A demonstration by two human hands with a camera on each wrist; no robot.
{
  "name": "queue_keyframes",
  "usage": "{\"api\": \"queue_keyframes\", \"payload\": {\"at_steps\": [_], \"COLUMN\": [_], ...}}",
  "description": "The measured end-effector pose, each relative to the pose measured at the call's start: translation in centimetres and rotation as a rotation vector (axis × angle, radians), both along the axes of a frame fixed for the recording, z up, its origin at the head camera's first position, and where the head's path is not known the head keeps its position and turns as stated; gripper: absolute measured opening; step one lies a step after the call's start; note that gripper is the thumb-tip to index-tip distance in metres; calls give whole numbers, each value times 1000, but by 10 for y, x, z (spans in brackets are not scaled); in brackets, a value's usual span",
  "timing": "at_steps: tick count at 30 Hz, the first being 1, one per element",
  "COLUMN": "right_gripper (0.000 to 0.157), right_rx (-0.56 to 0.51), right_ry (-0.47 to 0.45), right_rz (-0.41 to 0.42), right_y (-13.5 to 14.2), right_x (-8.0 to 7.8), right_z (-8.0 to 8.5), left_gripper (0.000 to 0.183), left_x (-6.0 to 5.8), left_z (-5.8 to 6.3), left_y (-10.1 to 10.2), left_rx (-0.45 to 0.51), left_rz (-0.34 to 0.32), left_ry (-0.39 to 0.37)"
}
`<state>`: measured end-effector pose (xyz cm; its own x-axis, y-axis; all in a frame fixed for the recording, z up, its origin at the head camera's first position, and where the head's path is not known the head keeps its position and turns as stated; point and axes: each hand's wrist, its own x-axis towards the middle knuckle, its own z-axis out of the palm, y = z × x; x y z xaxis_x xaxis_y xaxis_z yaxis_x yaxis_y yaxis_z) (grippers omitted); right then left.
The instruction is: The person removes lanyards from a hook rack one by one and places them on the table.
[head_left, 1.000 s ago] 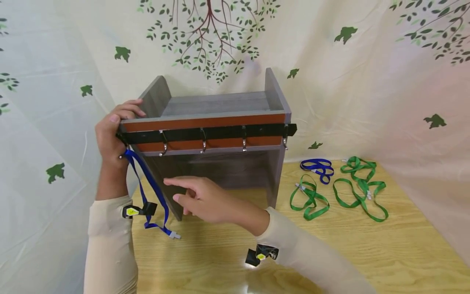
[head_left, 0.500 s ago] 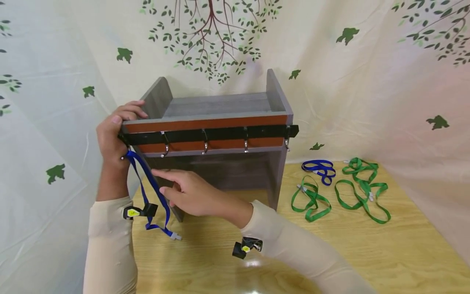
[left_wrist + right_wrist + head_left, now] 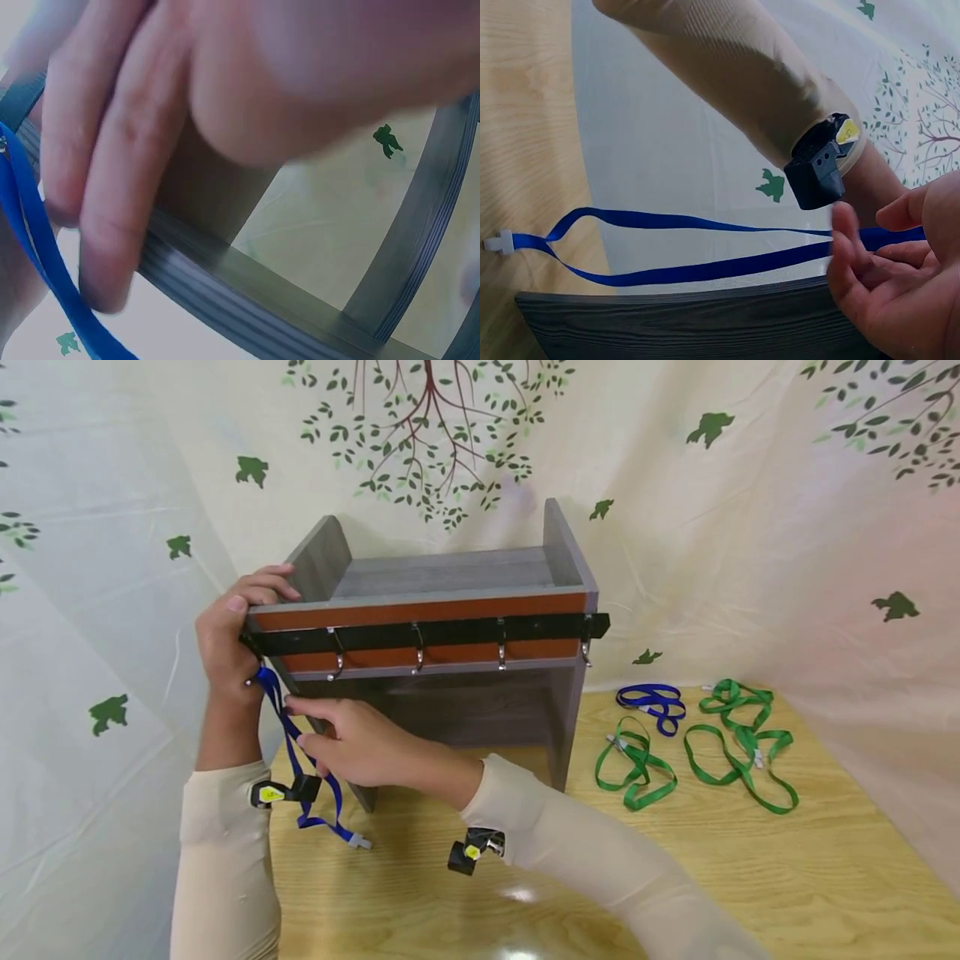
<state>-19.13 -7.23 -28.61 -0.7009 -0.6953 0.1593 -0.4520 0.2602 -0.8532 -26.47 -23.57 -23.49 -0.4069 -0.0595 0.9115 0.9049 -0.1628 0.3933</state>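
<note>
My left hand (image 3: 231, 635) grips the upper left corner of a grey wooden shelf (image 3: 450, 572), fingers over its side panel. A black hook rail (image 3: 457, 631) with several silver hooks runs across the shelf's orange-brown front. From the rail's left end, beside my left wrist, hangs a blue lanyard (image 3: 336, 795), its pale clip (image 3: 360, 841) low over the table. At the lanyard's upper part is my right hand (image 3: 360, 743), index finger extended and thumb apart. In the right wrist view the blue strap (image 3: 705, 270) passes between that hand's thumb and fingers.
On the wooden table (image 3: 600, 877), right of the shelf, lie another blue lanyard (image 3: 675, 708) and green lanyards (image 3: 636, 768). A pale curtain (image 3: 750, 527) printed with leaves and branches stands behind and to the left. Wrist cameras sit on both sleeves.
My right hand has moved left, from in front of the shelf opening to the hanging blue lanyard. My left hand has kept its grip on the shelf corner.
</note>
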Motion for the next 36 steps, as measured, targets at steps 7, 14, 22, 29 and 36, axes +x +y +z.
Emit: {"api": "queue_keyframes", "payload": {"at_steps": [7,14,22,29,36], "right_gripper": [46,23,29,32,30], "right_rx": [-3,-27,-74,-111,-162], "right_ry": [73,181,216,188,148], "right_rz": [-90,-157,-194,-170,-146], "right_y": [-15,-30,-31,-24,-17], "right_x": [-1,-6,-9,-6,2], "right_z": [6,11,9,7,11], "left_gripper": [45,46,47,48,48], "left_x": [1,3,1,1,0], "left_z": [1,1,2,3,3], "left_y": [0,-3,-1,-3,-8], "left_rx": [-10,-34,-51,-93,-157], "left_rz": [8,30,29,33,42], "left_ry": [0,2,34,45,47]}}
